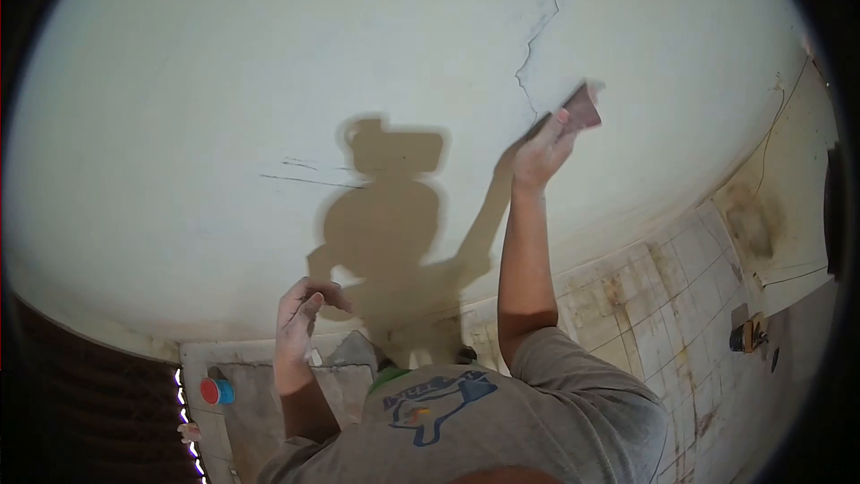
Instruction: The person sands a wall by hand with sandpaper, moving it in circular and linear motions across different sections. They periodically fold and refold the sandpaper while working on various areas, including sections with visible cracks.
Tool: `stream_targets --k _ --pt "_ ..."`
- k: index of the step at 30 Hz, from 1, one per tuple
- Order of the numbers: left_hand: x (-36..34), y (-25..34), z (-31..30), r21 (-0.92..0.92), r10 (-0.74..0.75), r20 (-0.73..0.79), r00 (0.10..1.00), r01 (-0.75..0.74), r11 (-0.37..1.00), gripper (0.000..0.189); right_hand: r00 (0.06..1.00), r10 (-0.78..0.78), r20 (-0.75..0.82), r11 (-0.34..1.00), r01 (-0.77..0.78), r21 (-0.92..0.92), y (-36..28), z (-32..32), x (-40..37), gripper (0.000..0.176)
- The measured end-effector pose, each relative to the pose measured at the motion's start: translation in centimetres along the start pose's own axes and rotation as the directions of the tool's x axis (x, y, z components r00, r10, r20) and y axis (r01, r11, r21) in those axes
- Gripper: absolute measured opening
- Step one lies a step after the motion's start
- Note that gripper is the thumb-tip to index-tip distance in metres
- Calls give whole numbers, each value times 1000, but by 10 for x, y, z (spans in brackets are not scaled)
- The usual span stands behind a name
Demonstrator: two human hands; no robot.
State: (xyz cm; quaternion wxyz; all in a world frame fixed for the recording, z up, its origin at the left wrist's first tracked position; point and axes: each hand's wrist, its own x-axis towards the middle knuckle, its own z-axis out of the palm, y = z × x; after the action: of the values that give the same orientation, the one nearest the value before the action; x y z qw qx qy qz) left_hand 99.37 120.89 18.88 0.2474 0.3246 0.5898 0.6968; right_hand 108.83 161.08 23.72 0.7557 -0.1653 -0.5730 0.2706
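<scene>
My right hand (543, 154) is raised against the pale wall (224, 63), its fingers closed on a folded piece of reddish-brown sandpaper (584, 108). The sandpaper's upper edge is a little blurred. A jagged crack (528, 45) runs down the wall and ends just left of this hand. Lower and to the left, my left hand (300, 312) is held in front of the wall with loosely bent fingers that stand apart. Nothing shows in it. Whitish dust covers both hands.
My shadow falls on the wall, beside thin dark scratches (309, 181). Below lies a stained tiled floor (667, 305). A blue container with a red top (215, 391) stands at lower left, near a dark corrugated surface (81, 394). A small orange-and-black object (743, 337) lies at right.
</scene>
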Motion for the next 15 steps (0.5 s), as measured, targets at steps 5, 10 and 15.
stream_targets --k 5,10,15 --pt "21 -5 -3 -71 -42 19 999 43 997 28 700 -295 650 932 362 33 -92 70 -40 54" --pt "30 0 -20 -55 10 130 991 -3 999 25 578 -276 768 928 368 56 -117 78 -105 54" --pt "14 5 -59 -91 60 99 993 -51 995 25 933 -206 295 897 300 -324 -37 52 -131 59"
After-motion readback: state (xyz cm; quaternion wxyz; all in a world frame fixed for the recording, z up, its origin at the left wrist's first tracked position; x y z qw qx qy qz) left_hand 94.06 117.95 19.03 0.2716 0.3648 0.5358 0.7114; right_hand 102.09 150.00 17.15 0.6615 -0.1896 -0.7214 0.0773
